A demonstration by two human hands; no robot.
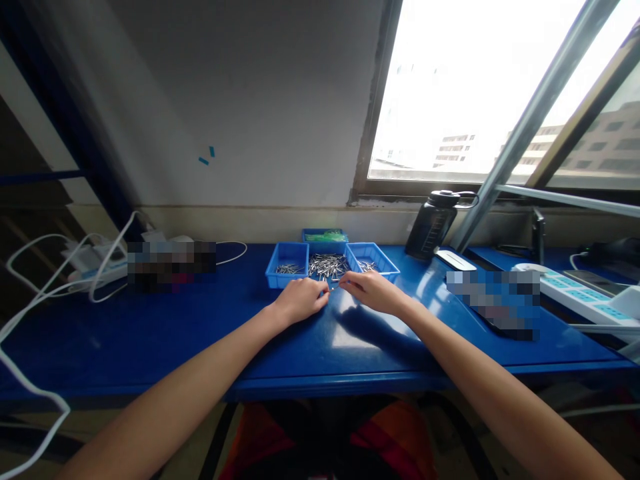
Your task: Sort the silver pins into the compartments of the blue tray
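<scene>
My left hand (301, 299) is closed in a pinch just in front of the blue bins. Opposite it, my right hand (371, 291) pinches too, its fingertips a short gap from the left ones. A thin, small metal pin (333, 289) shows between the two sets of fingertips; its exact shape is too small to tell. Behind the hands lies a heap of silver metal pins (327, 265). The left blue bin (273, 279) and the right blue bin (391, 273) flank the heap, each with similar pins inside.
A small blue bin (304, 235) with green items stands behind the heap. To the right are a black bottle (431, 225), a white flat device (455, 261) and a power strip (585, 293). White cables (30, 387) cross the blue table (210, 347) at left.
</scene>
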